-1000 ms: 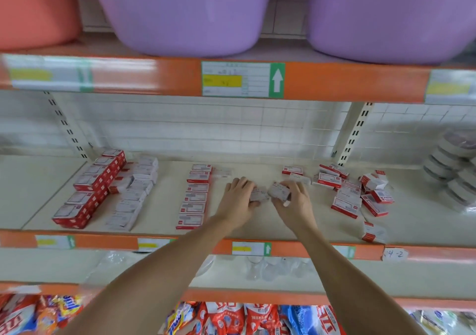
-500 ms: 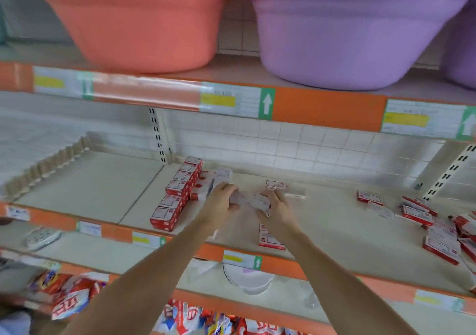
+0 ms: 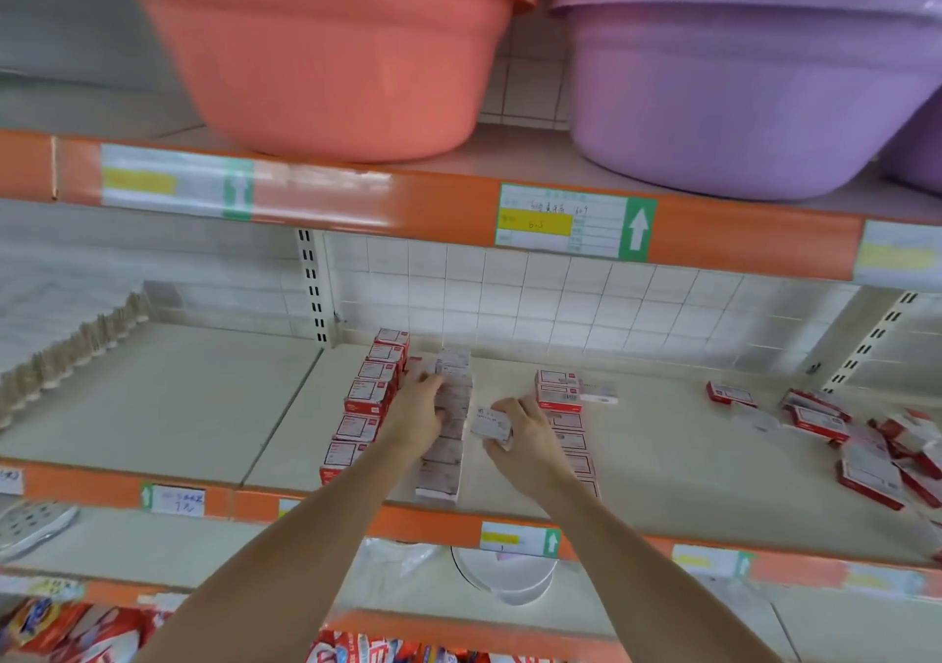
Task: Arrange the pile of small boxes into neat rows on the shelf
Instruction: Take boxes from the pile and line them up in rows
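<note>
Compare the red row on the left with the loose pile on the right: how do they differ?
The red row runs straight from shelf front to back, boxes touching; the pile lies scattered and tilted. The row sits beside the left hand; the pile is well right of the right hand. Both hold similar small red-and-white boxes on one shelf.

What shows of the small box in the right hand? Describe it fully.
The small box is a flat pale cardboard carton with faint dark print, blurred beyond reading. The right hand pinches it at its right end, lifted slightly above the shelf, between the middle row and right row.
</note>
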Motion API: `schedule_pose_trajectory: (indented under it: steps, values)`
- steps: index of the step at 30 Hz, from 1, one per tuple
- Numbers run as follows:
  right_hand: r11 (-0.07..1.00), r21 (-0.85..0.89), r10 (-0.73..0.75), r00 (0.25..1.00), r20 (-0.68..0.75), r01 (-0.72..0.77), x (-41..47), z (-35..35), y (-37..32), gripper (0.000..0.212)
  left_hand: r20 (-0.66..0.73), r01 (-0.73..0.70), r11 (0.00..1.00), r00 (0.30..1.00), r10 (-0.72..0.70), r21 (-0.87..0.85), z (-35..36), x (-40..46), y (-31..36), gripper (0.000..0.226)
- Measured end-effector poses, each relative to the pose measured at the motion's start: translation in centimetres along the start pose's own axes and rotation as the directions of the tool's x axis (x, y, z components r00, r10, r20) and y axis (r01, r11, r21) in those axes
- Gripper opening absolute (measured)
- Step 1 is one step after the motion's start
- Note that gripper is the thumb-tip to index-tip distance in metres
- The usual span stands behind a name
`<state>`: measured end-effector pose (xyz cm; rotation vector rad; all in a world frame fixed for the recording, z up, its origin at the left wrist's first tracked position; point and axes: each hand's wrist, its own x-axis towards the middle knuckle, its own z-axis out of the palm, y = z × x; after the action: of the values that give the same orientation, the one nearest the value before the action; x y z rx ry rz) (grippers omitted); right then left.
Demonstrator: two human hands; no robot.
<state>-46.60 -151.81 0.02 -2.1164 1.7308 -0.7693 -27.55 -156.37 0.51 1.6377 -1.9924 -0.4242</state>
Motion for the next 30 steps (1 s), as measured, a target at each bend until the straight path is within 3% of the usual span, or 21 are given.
schedule_pose_trajectory:
  steps: [9,16,22,30]
  values:
    - [1.0,0.01,0.022,1.0,0.017,-0.022,0.0,0.8,-0.6,0.048,0.032,-0.023,1.0,0.999,0.022,0.018,0.1,1.2,-0.6,0.05]
    - [0.996,0.057,-0.054,0.984,-0.171,0.065,0.5,0.8,-1.4,0.045,0.021,-0.07,0.998,0.997,0.07,0.008,-1.0,1.6,-0.7,0.043]
    - [0.98,0.014,-0.198,0.98,-0.003,0.198,1.3,1.7,-2.3,0.049,-0.009,-0.092,0.995,0.996,0.092,-0.039,-2.5,1.9,0.2,0.03]
    - [0.995,-0.035,-0.093,0.995,0.035,0.095,1.7,2.9,-2.8,0.046,-0.027,-0.122,0.991,0.992,0.12,-0.051,-4.9,1.5,-0.5,0.027]
